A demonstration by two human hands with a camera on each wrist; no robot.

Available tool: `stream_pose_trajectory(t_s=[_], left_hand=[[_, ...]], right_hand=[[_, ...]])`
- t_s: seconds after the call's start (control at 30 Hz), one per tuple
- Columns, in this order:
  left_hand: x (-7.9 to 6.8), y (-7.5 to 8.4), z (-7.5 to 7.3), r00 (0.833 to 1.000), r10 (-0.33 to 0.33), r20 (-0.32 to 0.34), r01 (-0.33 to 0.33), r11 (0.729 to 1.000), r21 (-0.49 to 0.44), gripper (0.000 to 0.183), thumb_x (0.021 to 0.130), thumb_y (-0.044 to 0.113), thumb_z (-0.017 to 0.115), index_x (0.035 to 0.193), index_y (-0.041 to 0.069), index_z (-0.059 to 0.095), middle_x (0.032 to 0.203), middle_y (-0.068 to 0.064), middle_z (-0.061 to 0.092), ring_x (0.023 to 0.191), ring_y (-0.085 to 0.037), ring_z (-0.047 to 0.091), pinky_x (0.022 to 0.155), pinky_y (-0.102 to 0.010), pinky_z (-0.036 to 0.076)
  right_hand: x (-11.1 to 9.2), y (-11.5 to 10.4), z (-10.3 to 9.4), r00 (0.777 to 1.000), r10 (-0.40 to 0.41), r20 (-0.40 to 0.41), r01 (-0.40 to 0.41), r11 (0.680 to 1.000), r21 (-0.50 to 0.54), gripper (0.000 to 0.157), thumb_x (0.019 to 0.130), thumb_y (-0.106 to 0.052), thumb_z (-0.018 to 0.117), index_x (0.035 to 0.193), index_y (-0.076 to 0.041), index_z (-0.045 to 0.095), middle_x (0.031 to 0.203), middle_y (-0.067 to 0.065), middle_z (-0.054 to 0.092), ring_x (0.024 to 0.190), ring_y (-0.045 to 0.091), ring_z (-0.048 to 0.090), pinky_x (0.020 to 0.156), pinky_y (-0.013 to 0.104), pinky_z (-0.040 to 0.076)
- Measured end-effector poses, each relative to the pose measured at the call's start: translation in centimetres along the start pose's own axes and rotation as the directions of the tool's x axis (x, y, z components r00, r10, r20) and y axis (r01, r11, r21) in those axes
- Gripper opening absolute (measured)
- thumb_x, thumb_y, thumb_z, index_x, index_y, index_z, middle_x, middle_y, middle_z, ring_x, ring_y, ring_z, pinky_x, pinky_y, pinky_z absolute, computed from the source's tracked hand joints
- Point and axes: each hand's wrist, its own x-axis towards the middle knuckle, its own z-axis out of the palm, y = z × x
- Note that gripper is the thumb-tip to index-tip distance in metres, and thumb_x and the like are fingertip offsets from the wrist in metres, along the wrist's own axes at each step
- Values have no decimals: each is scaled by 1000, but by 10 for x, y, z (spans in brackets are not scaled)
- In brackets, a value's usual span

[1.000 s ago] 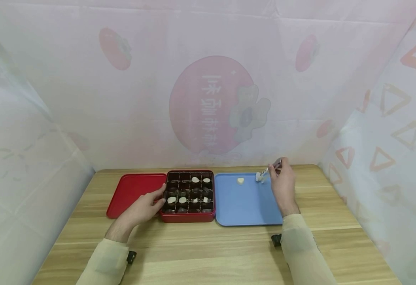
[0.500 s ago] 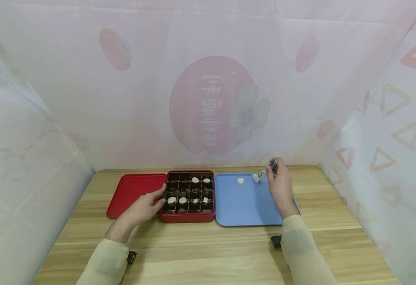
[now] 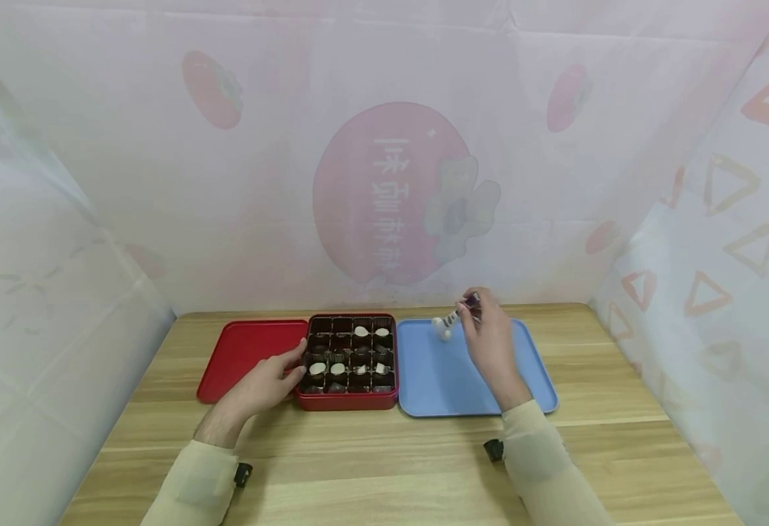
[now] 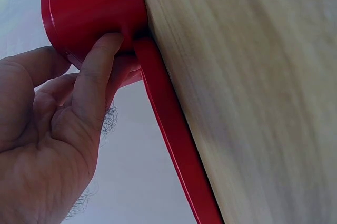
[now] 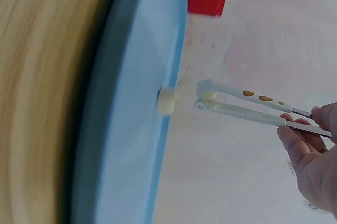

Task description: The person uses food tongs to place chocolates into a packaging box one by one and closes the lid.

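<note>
My right hand (image 3: 492,343) holds small white tongs (image 3: 452,319) with spotted arms above the blue tray (image 3: 450,387). In the right wrist view the tongs (image 5: 247,105) have a pale chocolate piece (image 5: 209,96) between their tips. Another pale chocolate (image 5: 167,101) lies on the tray, below and apart from the tips. With its fingertips my left hand (image 3: 262,387) touches the left wall of the red chocolate box (image 3: 351,402). The left wrist view has the left hand's fingers (image 4: 95,76) against the box (image 4: 95,8). Dark compartments in the box hold several pale and dark chocolates.
A red lid (image 3: 246,358) lies to the left of the box, touching or nearly touching it. The tray stands close against the box's right side. Behind the wooden table (image 3: 371,467) hangs a printed pale curtain (image 3: 259,183).
My right hand has closed the tongs on a pale chocolate at the tray's back and carried it left, over the other pale chocolate. The left hand and box have stayed still.
</note>
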Motion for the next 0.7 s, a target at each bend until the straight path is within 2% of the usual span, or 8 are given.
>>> stream_pose_trajectory(t_s=[0.13,0.23,0.33,0.43,0.53,0.7], left_hand=[[0,0,0,1000,-2,4,2,1000,-7,69,119,18,64,181,0,39,172,-36,58,76,-19,49,100,-50,54],[0,-1,1,1000,-3,5,3,1000,-10,69,119,18,64,181,0,38,172,-36,58,68,-17,40,98,-48,54],[0,-1,1,1000,-3,5,3,1000,-11,69,120,18,64,181,0,39,172,-36,58,68,-17,41,98,-48,54],[0,-1,1,1000,0,0,0,1000,-3,69,119,18,64,180,-1,40,172,-35,58,78,-17,52,100,-49,56],[0,-1,1,1000,0,0,0,1000,-4,68,119,18,64,180,-1,40,173,-35,57,81,-19,53,101,-51,56],[0,-1,1,1000,-1,2,1,1000,-8,68,119,18,64,180,-1,40,174,-36,55,76,-18,47,98,-49,54]], right_hand=[[-3,-17,11,998,-51,27,51,999,20,20,118,-10,70,133,2,69,129,24,80,126,46,83,105,51,70],[-4,-29,20,995,-96,38,94,995,44,19,117,-8,71,133,2,69,130,22,79,126,43,83,106,47,70],[-4,-41,28,989,-136,51,133,989,62,18,118,-7,69,134,2,69,132,20,79,128,41,83,107,43,69],[-5,-53,36,985,-161,67,156,985,77,17,117,-7,69,133,1,69,133,19,79,129,39,83,109,41,68],[-6,-64,44,979,-184,83,177,981,84,17,117,-7,70,132,0,70,133,20,79,128,38,82,109,41,68],[-6,-78,57,971,-213,109,203,974,101,17,118,-10,69,132,-1,72,133,19,78,125,34,81,109,40,69]])
